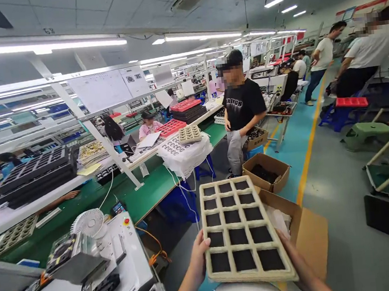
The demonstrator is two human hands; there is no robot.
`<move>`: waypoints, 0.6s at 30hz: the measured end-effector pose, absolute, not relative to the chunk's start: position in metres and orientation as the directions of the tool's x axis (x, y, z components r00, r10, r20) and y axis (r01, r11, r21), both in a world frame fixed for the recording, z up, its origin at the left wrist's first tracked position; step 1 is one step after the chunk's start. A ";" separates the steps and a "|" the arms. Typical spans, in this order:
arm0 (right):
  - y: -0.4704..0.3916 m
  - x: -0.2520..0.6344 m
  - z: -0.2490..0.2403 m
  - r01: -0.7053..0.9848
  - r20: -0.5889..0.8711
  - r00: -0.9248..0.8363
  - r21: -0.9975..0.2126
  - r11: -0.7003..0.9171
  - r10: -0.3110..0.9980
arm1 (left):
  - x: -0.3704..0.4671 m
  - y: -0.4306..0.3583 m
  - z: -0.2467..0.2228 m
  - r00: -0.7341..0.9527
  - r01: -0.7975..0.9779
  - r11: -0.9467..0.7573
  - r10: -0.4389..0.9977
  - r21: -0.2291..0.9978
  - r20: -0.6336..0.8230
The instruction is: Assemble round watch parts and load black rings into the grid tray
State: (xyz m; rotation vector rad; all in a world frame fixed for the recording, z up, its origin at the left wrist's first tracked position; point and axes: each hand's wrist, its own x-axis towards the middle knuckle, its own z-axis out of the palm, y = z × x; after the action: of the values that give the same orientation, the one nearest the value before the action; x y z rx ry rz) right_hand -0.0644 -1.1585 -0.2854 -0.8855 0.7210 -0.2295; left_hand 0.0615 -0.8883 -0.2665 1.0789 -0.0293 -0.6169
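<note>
A cream compartment tray (pixel 228 230) with dark squares in its cells is held between my two hands, tilted up toward me above my lap. My left hand (pixel 200 258) grips its left edge, the thumb lying on the rim. On the right edge, my right hand (pixel 292 251) is closed around the side, with its fingers partly hidden behind the tray. Just behind the tray stands an open cardboard box (pixel 294 213) with whitish wrapping inside.
To my left is a white machine (pixel 133 263) with a red button and a small fan (pixel 88 222). Another carton (pixel 269 167) with dark contents sits ahead. A person in a black shirt (pixel 243 98) stands beyond it. A white-covered stack (pixel 186 155) bears another cream tray.
</note>
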 end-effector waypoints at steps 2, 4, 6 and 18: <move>-1.169 -0.011 -0.279 -0.112 -0.393 0.825 -0.818 0.565 -0.406 | 0.086 -0.886 -0.264 0.870 0.444 0.363 -0.395 0.819 -0.296; -1.174 0.039 -0.277 -0.117 -0.304 0.905 -0.848 0.516 -0.296 | 0.104 -0.880 -0.262 0.894 0.433 0.397 -0.302 0.809 -0.330; -1.174 0.084 -0.275 -0.124 -0.228 0.960 -0.869 0.479 -0.165 | 0.116 -0.872 -0.265 0.911 0.412 0.445 -0.203 0.795 -0.359; -1.123 0.319 -0.247 -0.147 -0.061 0.973 -0.909 0.390 0.224 | 0.231 -0.829 -0.273 0.926 0.209 0.626 0.120 0.751 -0.358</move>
State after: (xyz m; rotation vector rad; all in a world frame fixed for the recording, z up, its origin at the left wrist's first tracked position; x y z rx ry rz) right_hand 0.3192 -1.1227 -0.2470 -1.1470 -0.0756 0.2357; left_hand 0.2310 -0.8289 -0.2731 0.8992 0.3972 -0.0523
